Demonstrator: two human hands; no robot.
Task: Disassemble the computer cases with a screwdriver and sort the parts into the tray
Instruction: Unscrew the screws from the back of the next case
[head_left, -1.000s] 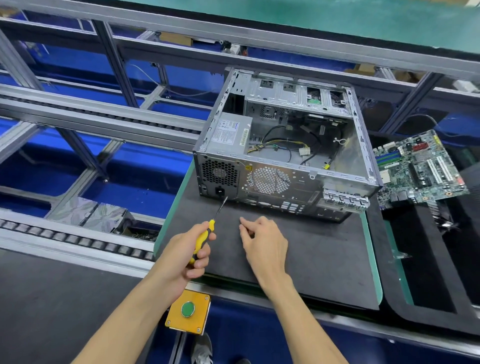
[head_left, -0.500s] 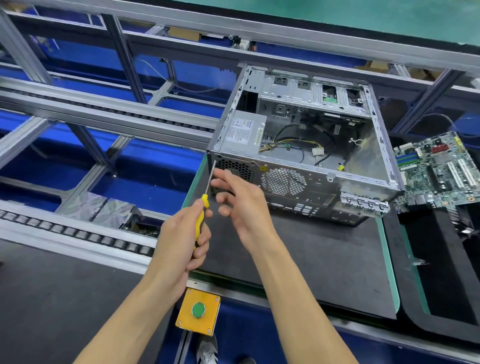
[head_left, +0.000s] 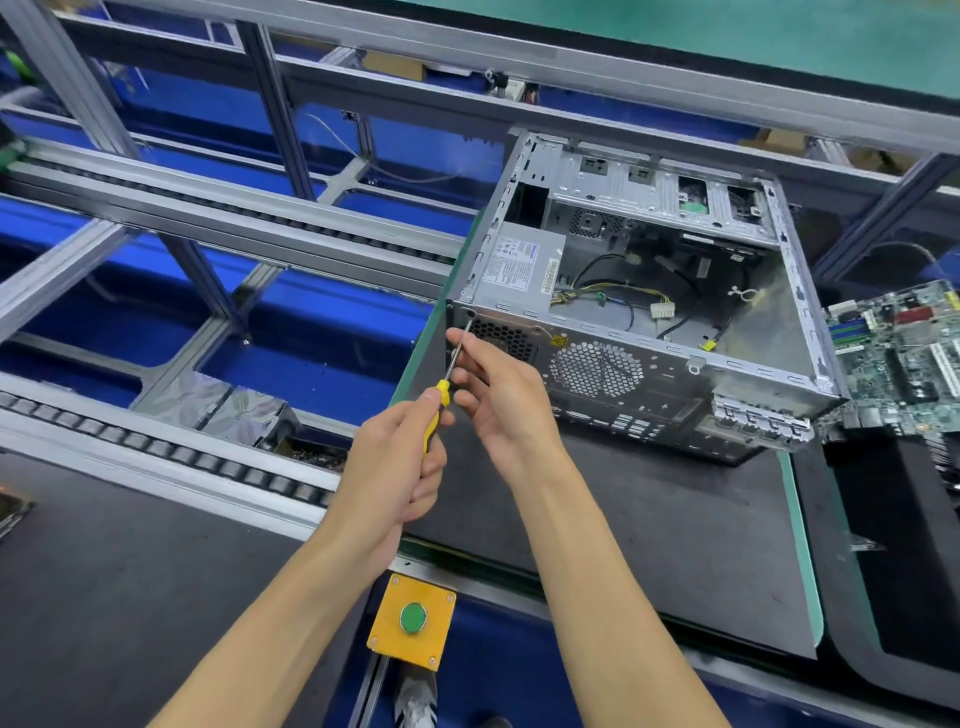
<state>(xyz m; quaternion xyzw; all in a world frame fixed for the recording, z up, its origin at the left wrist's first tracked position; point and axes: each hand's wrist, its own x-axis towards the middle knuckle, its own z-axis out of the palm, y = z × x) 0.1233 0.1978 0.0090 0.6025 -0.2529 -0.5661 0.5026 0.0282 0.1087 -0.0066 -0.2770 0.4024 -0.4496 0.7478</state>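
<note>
**PSU corner screw: driver seated, both hands on the tool**

Computer case (head_left: 644, 322) lay on its side on the dark mat (head_left: 649, 530), open side up, rear panel facing the person. Power supply (head_left: 524, 267) was in the left rear corner, loose cables (head_left: 618, 301) trailing from it across the case floor. Motherboard (head_left: 904, 353) was already out, lying just right of the case.

Left hand (head_left: 395, 467) was wrapped around the yellow handle of the screwdriver (head_left: 451, 371). Right hand (head_left: 498, 395) pinched the metal shaft near its upper end, steering it. Tip sat at the top-left corner of the rear panel, apparently on a PSU mounting screw; the screw head itself was too small to confirm.

Handling, my read: the case is stiff sheet steel, heavy enough to stay put under driver pressure, but with sharp stamped edges. Hold it by the folded rims, not the raw cutouts. PSU is a dense block; support it from inside before the last screw comes out. Screws are tiny and easy to drop.
</note>
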